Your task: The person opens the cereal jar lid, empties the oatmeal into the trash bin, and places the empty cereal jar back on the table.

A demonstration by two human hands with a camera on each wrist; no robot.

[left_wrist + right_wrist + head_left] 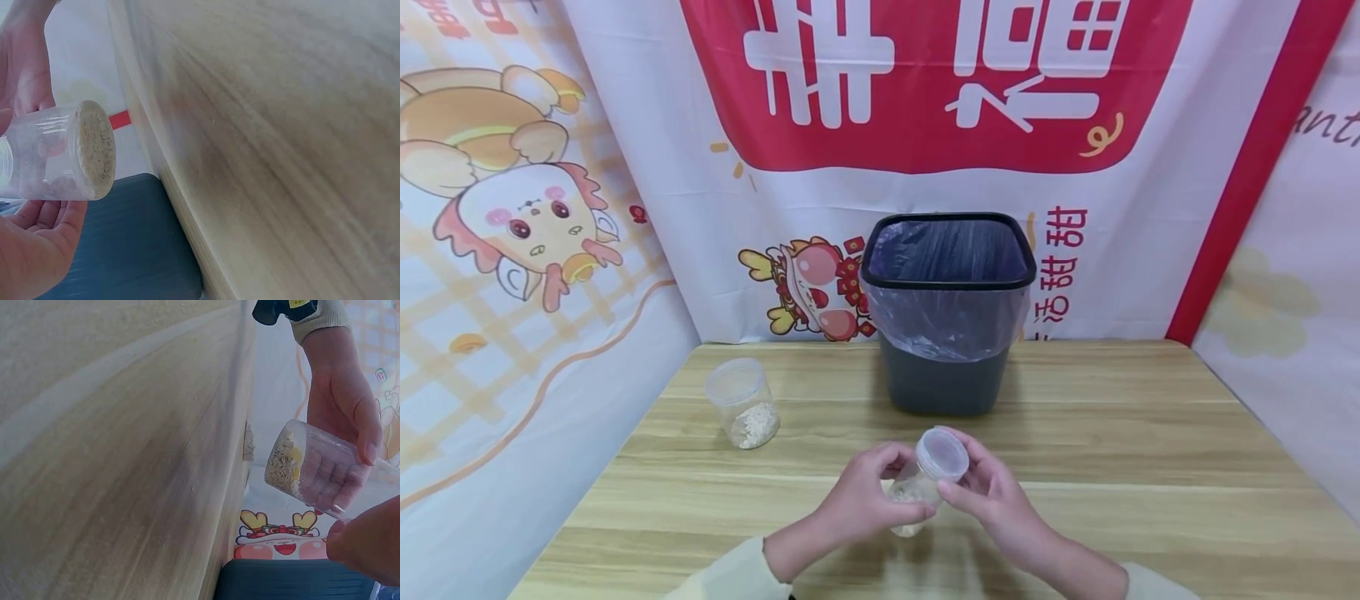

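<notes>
A clear plastic jar (916, 492) with pale flakes at its bottom is held tilted above the front of the table. My left hand (867, 493) grips its body, thumb on the near side and fingers behind. At the top, my right hand (992, 492) holds the translucent lid (943, 454) by its edge, thumb in front. The right wrist view shows the flakes (284, 465) gathered at the base, with a yellowish bit among them. The left wrist view looks at the jar's round bottom (95, 150), raised off the wood.
A second lidded jar (743, 404) with similar flakes stands at the back left of the wooden table (1112, 433). Behind my hands is a dark bin (943, 379) lined with a clear bag. Printed cloth (647, 100) hangs around the table's back and sides.
</notes>
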